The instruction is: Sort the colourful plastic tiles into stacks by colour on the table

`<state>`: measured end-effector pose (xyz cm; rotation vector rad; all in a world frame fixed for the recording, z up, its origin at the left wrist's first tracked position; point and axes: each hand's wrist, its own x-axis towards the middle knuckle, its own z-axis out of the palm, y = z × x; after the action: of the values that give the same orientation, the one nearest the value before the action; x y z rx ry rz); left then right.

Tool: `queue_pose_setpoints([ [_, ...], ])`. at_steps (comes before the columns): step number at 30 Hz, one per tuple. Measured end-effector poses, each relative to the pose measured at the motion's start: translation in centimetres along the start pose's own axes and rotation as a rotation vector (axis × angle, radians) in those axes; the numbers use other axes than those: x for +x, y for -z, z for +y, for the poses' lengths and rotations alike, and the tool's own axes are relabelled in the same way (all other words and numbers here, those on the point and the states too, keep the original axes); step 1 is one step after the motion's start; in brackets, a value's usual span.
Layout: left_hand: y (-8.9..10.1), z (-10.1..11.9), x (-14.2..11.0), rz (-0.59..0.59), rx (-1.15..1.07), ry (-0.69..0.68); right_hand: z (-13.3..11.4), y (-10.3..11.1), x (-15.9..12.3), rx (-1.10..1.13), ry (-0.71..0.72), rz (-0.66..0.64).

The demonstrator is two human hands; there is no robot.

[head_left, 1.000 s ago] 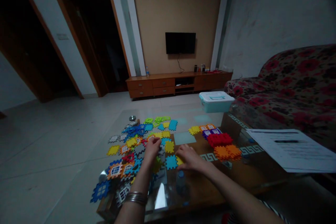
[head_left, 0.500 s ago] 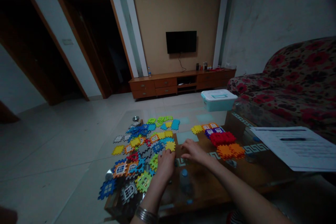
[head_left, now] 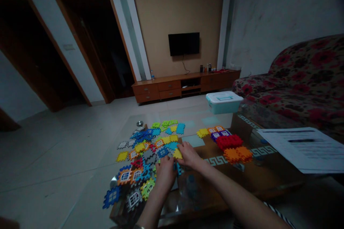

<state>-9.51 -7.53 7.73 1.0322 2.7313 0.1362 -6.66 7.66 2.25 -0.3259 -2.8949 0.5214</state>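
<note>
Hands (head_left: 176,162) reach forward close together, palms down, fingers bent.

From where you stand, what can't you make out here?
All in the head view:
Whether the left hand grips anything: its own back hides it.
Print on the white paper: too blurred.
Contents of the lidded box: lid and walls hide them.
Rest of the sofa: cut off by the right edge.

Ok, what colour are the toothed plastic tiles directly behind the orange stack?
Red tiles, clearest in head view.
</note>
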Motion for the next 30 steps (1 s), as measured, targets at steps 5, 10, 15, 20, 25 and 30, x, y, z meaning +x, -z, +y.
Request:
queue_pose_setpoints([
  [5,-0.5,0.8,0.2,0.052,-0.042,-0.03,3.4,3.4,-2.1,0.046,-0.025,0.057],
  [10,-0.9,2.4,0.2,0.029,-0.054,-0.081,5.5,5.2,-5.3,-0.021,-0.115,0.025],
  [15,-1.6,4.6,0.1,-0.046,-0.068,-0.138,3.4,5.8,-7.4,-0.072,-0.17,-0.157],
  [20,-2.6,5.6,1.1,-0.084,-0.172,-0.26,1.2,6.8,-8.0,-0.138,-0.29,-0.27],
  [25,-3.1,6.0,2.5,-0.132,-0.3,-0.443,3.4,7.6,-7.8,-0.097,-0.272,-0.217],
  [30,-3.1,6.2,3.3,-0.227,-0.283,-0.629,8.7,9.5,-5.5,-0.109,-0.215,0.002],
])
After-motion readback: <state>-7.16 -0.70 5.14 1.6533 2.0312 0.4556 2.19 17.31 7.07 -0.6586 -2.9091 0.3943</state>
